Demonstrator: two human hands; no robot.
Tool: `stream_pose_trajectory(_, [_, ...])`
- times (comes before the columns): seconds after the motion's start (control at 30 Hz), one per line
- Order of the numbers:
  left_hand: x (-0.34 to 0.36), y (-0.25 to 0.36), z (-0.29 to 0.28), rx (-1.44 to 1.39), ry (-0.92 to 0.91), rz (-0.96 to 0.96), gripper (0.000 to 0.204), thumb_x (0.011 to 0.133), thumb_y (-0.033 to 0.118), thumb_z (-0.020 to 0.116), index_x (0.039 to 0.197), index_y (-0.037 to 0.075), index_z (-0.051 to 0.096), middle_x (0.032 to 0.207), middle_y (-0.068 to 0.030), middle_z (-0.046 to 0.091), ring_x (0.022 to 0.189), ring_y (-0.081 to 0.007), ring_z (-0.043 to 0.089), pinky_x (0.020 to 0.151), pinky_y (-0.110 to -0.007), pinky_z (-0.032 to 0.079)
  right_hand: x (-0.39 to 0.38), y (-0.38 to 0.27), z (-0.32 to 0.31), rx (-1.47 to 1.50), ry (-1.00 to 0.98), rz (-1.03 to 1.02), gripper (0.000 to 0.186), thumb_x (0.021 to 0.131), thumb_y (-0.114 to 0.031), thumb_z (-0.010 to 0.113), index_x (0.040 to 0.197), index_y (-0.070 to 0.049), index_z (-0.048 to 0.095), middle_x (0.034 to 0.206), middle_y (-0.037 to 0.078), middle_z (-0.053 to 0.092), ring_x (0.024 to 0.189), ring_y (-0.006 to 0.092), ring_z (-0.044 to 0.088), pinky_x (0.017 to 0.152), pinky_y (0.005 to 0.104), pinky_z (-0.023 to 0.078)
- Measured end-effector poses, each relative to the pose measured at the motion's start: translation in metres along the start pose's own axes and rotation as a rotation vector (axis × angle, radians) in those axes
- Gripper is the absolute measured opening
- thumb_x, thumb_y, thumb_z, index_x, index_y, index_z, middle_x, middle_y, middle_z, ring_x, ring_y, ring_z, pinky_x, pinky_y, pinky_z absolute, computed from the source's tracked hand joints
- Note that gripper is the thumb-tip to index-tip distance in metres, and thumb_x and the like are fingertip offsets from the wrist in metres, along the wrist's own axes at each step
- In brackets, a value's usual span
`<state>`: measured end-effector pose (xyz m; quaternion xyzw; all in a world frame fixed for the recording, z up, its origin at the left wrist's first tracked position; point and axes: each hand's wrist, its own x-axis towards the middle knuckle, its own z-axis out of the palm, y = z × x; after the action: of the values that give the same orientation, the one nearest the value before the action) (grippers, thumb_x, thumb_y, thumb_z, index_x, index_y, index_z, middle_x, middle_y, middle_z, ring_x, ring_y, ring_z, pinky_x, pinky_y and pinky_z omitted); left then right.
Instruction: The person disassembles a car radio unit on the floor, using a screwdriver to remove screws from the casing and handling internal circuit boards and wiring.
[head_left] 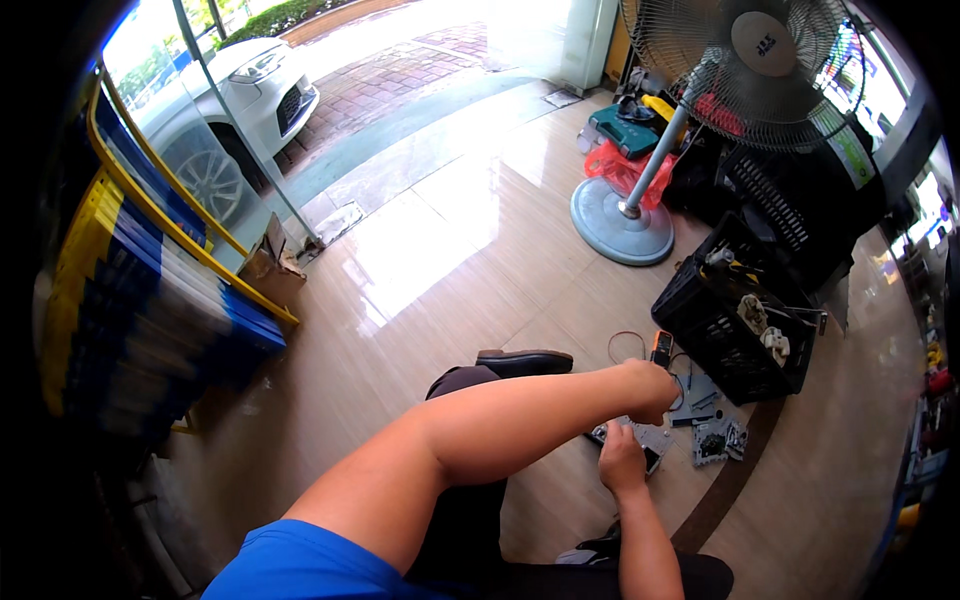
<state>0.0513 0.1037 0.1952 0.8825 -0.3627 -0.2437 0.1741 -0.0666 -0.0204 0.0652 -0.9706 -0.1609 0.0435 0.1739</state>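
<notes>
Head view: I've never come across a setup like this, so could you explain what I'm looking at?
There is no machine here: a person works with two bare hands. The single picture comes from a wide camera on the head, looking down, so edges bend. The arm with the blue sleeve leads to the left hand; the right hand is below it. Both are close to a grey metal box low by the tiled floor. Nearby lie loose metal parts and an orange-and-black meter, with a black crate behind. The right fingers overlap the box's edge; whether either hand grips anything is too small to tell.
</notes>
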Motion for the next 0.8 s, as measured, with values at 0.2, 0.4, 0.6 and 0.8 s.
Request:
stream_pose_trajectory(0.2, [-0.001,0.004,-0.006,0.058,-0.075,0.079,0.052,0.088,0.035,0.069,0.128,0.004,0.056,0.111,-0.0218,0.068,0.108,-0.0368,0.065,0.09,-0.046,0.052,0.003,0.015,0.016,0.024,-0.059,0.104,0.019,0.095,-0.017,0.05,0.109,-0.005,0.055,0.094,0.021,0.067,0.084,0.0414,0.067,0.071,0.0524,0.054])
stream_pose_trajectory(0.4, [0.002,0.005,-0.013,0.055,-0.108,0.087,0.059,0.091,0.034,0.065,0.139,0.004,0.048,0.121,-0.0234,0.064,0.115,-0.0388,0.06,0.096,-0.046,0.048,0.003,0.013,0.015,-0.004,0.078,0.079,0.013,0.094,-0.014,0.045,0.098,-0.003,0.053,0.089,0.021,0.064,0.073,0.0374,0.069,0.063,0.0491,0.056])
stream_pose_trajectory(0.6, [-0.004,0.012,-0.019,0.113,-0.11,0.09,0.063,0.091,0.034,0.066,0.143,0.005,0.046,0.123,-0.0228,0.064,0.116,-0.0396,0.06,0.097,-0.046,0.048,0.002,0.012,0.009,0.196,0.003,0.064,0.038,0.093,-0.008,0.044,0.129,-0.001,0.048,0.123,0.026,0.047,0.102,0.0406,0.062,0.086,0.0503,0.051])
stream_pose_trajectory(0.8, [-0.008,0.011,-0.02,0.086,-0.07,0.065,0.063,0.09,0.035,0.067,0.142,0.004,0.048,0.12,-0.0256,0.064,0.115,-0.0412,0.059,0.098,-0.045,0.047,0.002,0.017,0.037,0.153,-0.026,-0.027,0.032,0.097,-0.014,0.043,0.125,-0.002,0.054,0.111,0.021,0.054,0.09,0.0384,0.066,0.078,0.0487,0.054])
